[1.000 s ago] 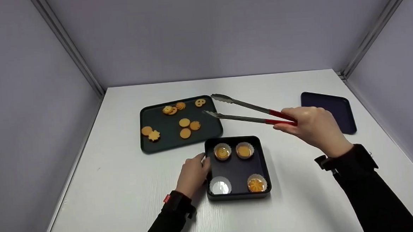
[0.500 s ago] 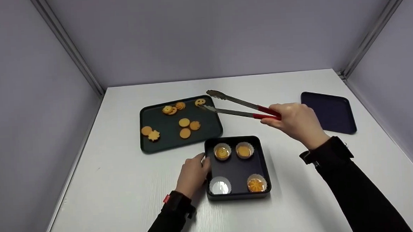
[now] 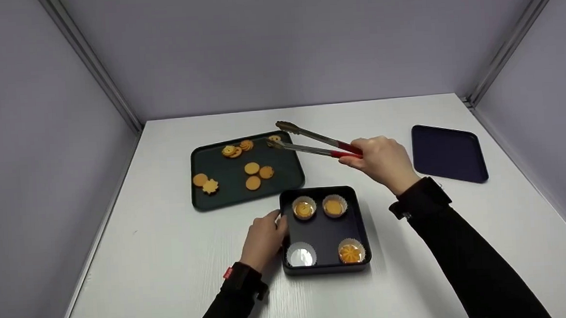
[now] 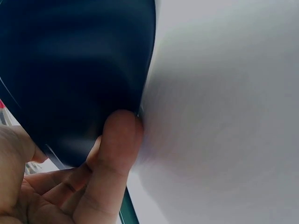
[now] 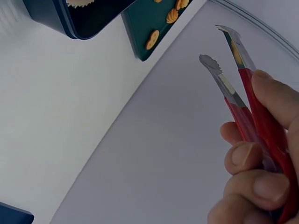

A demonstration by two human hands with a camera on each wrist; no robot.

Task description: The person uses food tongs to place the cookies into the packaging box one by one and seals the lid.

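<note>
My right hand grips red-handled metal tongs, their arms spread apart with nothing between the tips. In the head view the lower tip overlaps a pretzel-shaped cookie at the back right of the dark green tray. My left hand holds the left wall of a dark square box, thumb at the rim; the left wrist view shows its fingers against the box wall. Inside the box stand paper cups: two at the back and one at front right hold cookies, while the front-left paper cup holds none.
Several round and flower-shaped cookies lie in groups on the green tray. A dark blue tray lies at the right of the white table. Grey walls enclose the back and sides.
My right hand has carried the tongs left and slightly away from me, bringing the lower tip over the pretzel-shaped cookie. The left hand and the box stay where they were.
</note>
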